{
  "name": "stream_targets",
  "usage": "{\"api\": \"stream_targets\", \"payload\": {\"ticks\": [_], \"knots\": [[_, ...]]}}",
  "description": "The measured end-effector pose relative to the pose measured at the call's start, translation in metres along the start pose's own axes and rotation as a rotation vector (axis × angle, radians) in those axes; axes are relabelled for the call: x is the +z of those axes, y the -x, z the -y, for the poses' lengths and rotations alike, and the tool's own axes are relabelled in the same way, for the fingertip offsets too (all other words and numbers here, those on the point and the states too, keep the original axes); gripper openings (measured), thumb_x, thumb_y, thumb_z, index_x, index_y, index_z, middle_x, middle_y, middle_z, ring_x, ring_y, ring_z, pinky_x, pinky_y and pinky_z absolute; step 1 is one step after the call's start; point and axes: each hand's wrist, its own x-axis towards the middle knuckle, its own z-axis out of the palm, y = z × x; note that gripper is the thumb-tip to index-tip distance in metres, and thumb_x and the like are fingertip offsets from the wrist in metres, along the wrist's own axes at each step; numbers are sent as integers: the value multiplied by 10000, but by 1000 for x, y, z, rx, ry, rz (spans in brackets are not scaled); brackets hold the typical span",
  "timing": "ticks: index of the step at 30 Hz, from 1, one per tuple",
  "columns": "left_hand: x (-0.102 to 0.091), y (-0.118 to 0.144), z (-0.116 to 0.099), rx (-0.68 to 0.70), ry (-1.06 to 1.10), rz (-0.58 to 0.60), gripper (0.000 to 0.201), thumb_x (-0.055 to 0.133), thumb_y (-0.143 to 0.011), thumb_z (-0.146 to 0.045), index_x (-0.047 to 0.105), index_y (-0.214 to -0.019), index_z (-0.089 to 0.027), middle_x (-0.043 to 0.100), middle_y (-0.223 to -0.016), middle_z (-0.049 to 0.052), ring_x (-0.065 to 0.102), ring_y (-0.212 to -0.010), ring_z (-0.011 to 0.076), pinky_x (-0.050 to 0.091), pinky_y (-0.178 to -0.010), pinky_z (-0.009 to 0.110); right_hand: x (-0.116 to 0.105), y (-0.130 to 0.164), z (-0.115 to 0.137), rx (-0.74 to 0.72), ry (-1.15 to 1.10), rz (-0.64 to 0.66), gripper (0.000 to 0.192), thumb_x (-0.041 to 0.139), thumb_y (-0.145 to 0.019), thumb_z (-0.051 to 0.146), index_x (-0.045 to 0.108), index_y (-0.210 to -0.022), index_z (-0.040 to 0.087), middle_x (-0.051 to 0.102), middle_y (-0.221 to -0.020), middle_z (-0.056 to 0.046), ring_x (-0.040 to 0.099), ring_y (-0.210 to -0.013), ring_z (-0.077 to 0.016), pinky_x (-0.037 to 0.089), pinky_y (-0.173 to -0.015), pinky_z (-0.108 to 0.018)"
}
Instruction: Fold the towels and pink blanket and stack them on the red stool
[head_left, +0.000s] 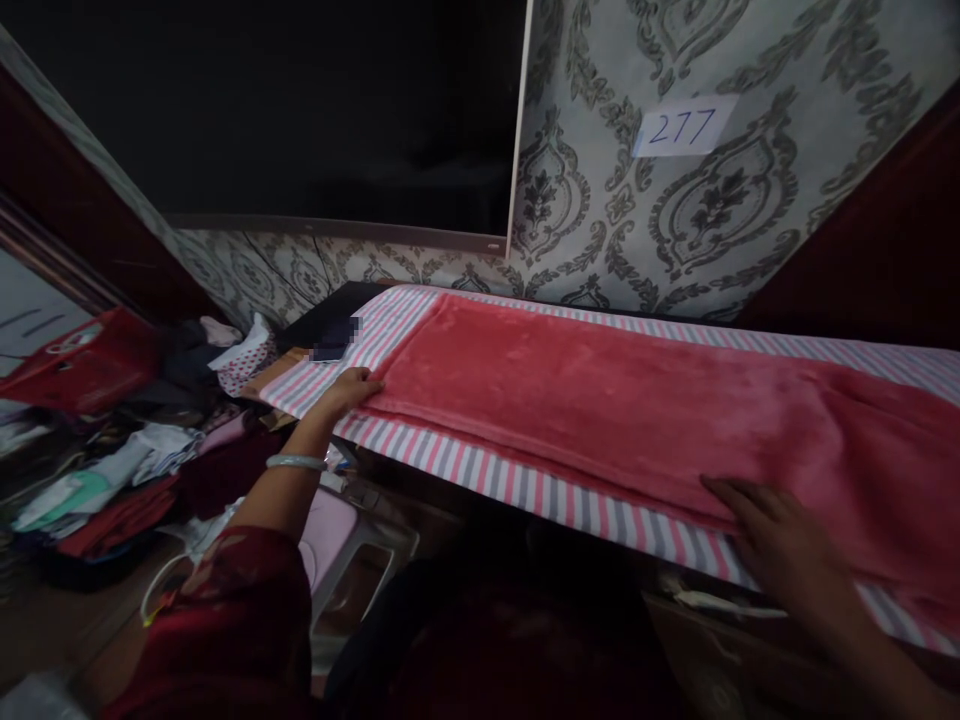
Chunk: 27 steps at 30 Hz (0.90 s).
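A plush red blanket lies folded lengthwise along a surface covered by a striped cloth in pink, grey and white. At the blanket's near left corner, my left hand is closed with the edge pinched between thumb and fingers. My right hand rests on the near edge farther right, its fingers stretched out over the plush. Between the hands the blanket is mostly flat, while wrinkles run through it beyond my right hand. Its far right end leaves the view.
A large dark television hangs above the surface. A paper marked 277 is on the patterned wall. To the left lie piled clothes and a red bag. A plastic stool stands below my left arm.
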Motion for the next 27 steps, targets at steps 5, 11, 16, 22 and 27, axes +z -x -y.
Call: {"api": "stream_targets", "payload": {"ticks": [5,11,16,22,27], "knots": [[-6,1,8,7,73,23,362,775,-486,-433,602,-708,-205,602,-699,-5,533,-659,178,407,-596,280,-2,2,-4,-18,-51,-31,533,440,-833,146,634,-1326,208,690,-1121,-128,643,-983,-304,549,-825,-436],[-4,4,3,26,26,24,337,721,-514,-449,568,-701,-214,553,-647,-19,517,-627,174,392,-589,286,4,11,-7,-12,-145,-87,501,429,-884,170,646,-1327,255,698,-1139,-99,673,-989,-271,566,-843,-416],[-2,11,-4,-29,45,-32,451,707,-543,-507,601,-853,-197,674,-833,63,647,-863,271,499,-726,335,-11,10,-21,-7,-246,97,403,511,-928,423,710,-1243,270,716,-1193,-102,702,-1042,-294,612,-851,-421],[0,15,4,-36,39,7,527,649,-567,-677,631,-792,-201,723,-875,116,677,-910,336,540,-716,383,-24,-112,-15,61,-361,86,400,408,-1002,489,735,-1134,301,748,-1157,-59,723,-1030,-269,611,-903,-441],[4,13,10,17,26,7,553,593,-577,-710,651,-788,-202,742,-879,120,690,-877,341,534,-755,403,48,-293,47,-43,-463,173,449,473,-955,418,654,-1290,181,658,-1329,-142,632,-1219,-297,497,-1061,-491]]}}
